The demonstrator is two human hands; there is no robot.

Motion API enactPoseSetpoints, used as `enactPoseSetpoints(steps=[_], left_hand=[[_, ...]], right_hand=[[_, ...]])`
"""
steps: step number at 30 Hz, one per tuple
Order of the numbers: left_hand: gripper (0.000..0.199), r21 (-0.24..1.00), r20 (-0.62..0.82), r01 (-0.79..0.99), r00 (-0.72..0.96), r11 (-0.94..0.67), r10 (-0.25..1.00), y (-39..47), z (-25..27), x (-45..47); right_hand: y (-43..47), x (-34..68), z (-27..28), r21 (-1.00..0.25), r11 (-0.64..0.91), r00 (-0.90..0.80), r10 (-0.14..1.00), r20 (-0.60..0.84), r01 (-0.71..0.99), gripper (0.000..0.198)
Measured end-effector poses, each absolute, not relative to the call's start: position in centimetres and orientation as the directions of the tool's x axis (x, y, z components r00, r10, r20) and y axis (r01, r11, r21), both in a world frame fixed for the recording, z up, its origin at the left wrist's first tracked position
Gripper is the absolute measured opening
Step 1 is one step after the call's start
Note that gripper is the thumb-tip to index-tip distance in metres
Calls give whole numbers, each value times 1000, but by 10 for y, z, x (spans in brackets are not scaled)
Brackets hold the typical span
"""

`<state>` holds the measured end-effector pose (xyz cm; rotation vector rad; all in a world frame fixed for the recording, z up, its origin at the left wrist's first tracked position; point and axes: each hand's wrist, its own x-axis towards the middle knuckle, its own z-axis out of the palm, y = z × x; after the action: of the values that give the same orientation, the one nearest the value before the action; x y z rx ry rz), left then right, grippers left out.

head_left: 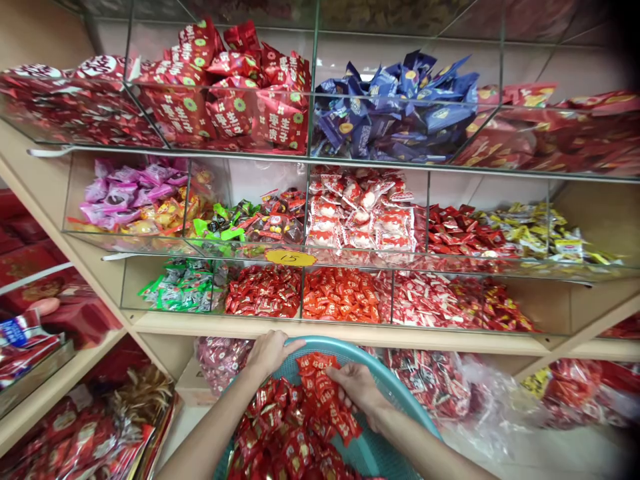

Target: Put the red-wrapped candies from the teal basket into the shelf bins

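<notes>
At the far left we see side shelves (55,390) stacked with red gift packets. Moving right, a tiered display of clear bins (320,160) fills the wall ahead of us: red packets (235,93) and blue packets (400,100) on the top row, purple sweets (130,190), green-wrapped sweets (223,223) and red-and-white packets (360,213) in the middle, and small red candies (340,293) along the bottom, beneath a yellow oval price tag (291,257) marked 15.

Low in the centre, we hold a teal plastic basket (395,390) just below the bottom shelf edge. It is heaped with red wrapped candies (285,433). Our left hand (270,350) curls over the basket's far rim, fingers clasped on the edge. Just to the right, our right hand (357,387) rests inside the basket, fingers closed around a bunch of orange-red candies (320,373) lifted slightly above the heap.

Further right, behind the basket, clear plastic bags of red sweets (430,383) lie under the shelf.
</notes>
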<state>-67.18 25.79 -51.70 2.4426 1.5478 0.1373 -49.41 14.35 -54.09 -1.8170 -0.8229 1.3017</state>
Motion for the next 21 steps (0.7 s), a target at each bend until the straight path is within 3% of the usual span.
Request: enactPoseSetpoints(steps=[3,5,8,11,13,16,18,21], left_hand=[[74,266,-50,876,430,-403,902,257,-518,-671],[71,278,-53,877,421,-391,906,257,-518,-671],[66,287,-61,882,406,-373,912,256,-518,-671],[64,279,-73,888,400,-367,913,255,-516,-672],[64,271,-70,889,401,-370,913,255,-516,-673],[65,267,-60,887,404,-376,913,256,-518,-674],[68,275,-61,884,409,-379,910,257,-520,-674],[73,281,-43,875,421,-393,906,258,-522,-673]], right_hand=[[139,-492,-533,-854,-506,292,841,-456,122,41],[140,-487,-524,-884,-425,290,886,-363,194,43],[154,-473,-504,-904,-187,273,959,-82,384,44],[180,-454,-479,-785,-16,260,948,186,619,41],[198,-442,-465,-643,-52,279,926,256,764,34],[221,-433,-454,-409,-212,324,918,228,887,23],[233,-434,-453,-293,-288,348,920,178,912,26],[243,-442,-459,-215,-337,367,922,122,917,40]])
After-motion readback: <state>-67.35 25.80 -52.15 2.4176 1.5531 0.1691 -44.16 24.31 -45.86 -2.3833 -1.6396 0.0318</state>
